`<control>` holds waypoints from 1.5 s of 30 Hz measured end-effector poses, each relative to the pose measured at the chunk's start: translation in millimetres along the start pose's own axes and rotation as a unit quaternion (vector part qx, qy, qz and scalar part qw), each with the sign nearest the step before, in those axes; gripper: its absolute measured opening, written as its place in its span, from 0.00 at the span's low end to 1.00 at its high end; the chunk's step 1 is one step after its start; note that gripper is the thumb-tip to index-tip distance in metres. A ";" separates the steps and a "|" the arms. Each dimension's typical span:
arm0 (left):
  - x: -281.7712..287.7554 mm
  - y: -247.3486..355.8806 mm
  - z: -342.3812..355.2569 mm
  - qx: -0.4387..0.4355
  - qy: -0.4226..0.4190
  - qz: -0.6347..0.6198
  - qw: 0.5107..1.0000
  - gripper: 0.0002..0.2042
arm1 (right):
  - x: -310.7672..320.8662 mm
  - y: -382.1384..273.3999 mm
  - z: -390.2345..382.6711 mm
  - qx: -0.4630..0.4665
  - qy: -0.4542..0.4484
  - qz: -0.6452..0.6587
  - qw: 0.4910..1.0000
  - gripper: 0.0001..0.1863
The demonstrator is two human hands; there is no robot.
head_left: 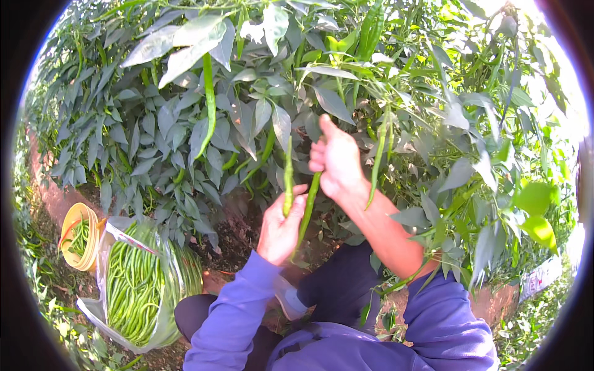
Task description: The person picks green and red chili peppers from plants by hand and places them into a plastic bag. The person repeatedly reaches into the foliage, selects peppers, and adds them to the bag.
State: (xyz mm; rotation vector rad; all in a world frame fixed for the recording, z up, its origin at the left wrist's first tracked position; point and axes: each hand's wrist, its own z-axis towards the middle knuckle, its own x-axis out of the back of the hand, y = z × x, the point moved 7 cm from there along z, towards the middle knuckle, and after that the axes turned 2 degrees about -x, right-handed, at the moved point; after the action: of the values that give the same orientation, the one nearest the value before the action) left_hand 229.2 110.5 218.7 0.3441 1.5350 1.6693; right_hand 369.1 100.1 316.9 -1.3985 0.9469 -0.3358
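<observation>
My left hand (281, 230) grips a long green chili pepper (288, 176) between thumb and fingers, its narrow end pointing up. Just to the right and farther off, my right hand (337, 159) has its fingers curled in and its thumb raised. A second green chili pepper (308, 210) hangs down from under those curled fingers, passing close by my left fingertips; its upper end is hidden at the hand. Around both hands stand leafy pepper plants (167, 123). One chili pepper (209, 105) dangles at the upper left, another (378, 157) beside my right wrist.
At the lower left an open clear plastic bag (93, 309) is full of green chili peppers (133, 284). A yellow bucket (91, 238) with some peppers lies tilted behind it. Foliage (461, 179) crowds my right arm. My bent legs (340, 287) are below my hands.
</observation>
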 end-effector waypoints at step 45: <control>82.9 -67.2 -37.2 0.157 0.135 -0.054 0.977 0.13 | -46.9 -440.9 46.1 0.362 0.043 -0.675 0.642 0.25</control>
State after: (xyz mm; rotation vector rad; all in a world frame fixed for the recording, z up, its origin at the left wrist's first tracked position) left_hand 177.5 138.1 122.1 0.1963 1.9919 1.4312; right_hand 515.6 77.5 737.3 -1.0405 -0.4143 -1.7052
